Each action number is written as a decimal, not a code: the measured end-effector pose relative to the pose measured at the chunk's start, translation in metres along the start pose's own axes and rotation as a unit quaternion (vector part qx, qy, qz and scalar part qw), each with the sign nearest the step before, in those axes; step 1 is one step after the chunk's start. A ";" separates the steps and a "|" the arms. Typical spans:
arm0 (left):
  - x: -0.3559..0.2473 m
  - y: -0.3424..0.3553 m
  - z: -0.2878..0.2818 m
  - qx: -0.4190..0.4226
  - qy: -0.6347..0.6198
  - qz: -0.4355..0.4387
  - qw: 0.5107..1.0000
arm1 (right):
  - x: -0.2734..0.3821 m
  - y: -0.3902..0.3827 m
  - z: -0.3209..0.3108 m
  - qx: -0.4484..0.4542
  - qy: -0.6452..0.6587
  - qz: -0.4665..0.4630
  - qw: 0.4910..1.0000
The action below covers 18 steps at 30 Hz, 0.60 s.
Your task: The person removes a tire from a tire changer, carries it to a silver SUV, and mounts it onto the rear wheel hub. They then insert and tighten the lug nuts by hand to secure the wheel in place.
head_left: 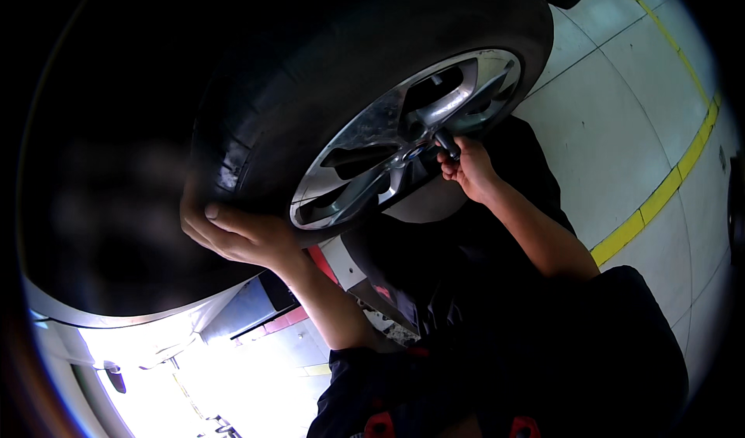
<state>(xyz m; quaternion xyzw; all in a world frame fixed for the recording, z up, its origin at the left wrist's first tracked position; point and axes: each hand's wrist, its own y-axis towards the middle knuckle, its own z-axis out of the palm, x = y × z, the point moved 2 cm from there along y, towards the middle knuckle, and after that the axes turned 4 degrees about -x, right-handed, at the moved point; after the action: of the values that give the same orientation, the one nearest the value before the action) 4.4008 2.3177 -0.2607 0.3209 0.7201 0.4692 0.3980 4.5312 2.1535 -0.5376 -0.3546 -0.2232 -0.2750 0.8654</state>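
A car wheel with a black tyre (310, 89) and a silver spoked alloy rim (372, 128) fills the upper middle of the view. My left hand (233, 232) presses flat against the tyre's lower left edge, fingers spread along the tread. My right hand (468, 168) is closed around a dark tool handle (448, 143) whose tip meets the rim near the hub. My dark-sleeved arms come up from the bottom edge.
The car's dark body and wheel arch (101, 205) cover the left side. A pale tiled floor (621, 128) with a yellow line (660, 193) runs along the right. Bright glare lies at the lower left, with a red and white part (326, 267) under the wheel.
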 end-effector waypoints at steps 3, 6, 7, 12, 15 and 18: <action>0.000 0.000 0.001 -0.010 -0.003 0.044 0.999 | 0.007 -0.002 0.003 -0.053 -0.333 -0.293 0.895; 0.000 -0.001 0.002 -0.013 -0.010 0.059 0.998 | 0.007 -0.007 0.001 -0.091 -0.446 -0.375 0.807; 0.000 -0.002 0.002 -0.014 -0.011 0.057 0.998 | 0.005 -0.005 -0.002 -0.051 -0.348 -0.309 0.884; 0.000 -0.003 0.004 -0.003 -0.021 0.031 0.999 | 0.002 0.001 -0.012 0.086 -0.013 0.019 0.996; 0.001 -0.003 0.005 0.003 -0.014 0.036 0.999 | 0.005 0.003 -0.014 0.052 -0.086 -0.035 0.994; 0.004 -0.003 0.006 0.008 -0.023 0.022 0.999 | 0.006 0.000 -0.013 0.058 -0.169 -0.194 0.965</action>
<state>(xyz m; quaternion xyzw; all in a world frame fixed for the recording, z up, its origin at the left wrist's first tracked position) 4.4035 2.3222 -0.2663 0.3509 0.7069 0.4647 0.4014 4.5381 2.1422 -0.5427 -0.2950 -0.4460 -0.3606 0.7642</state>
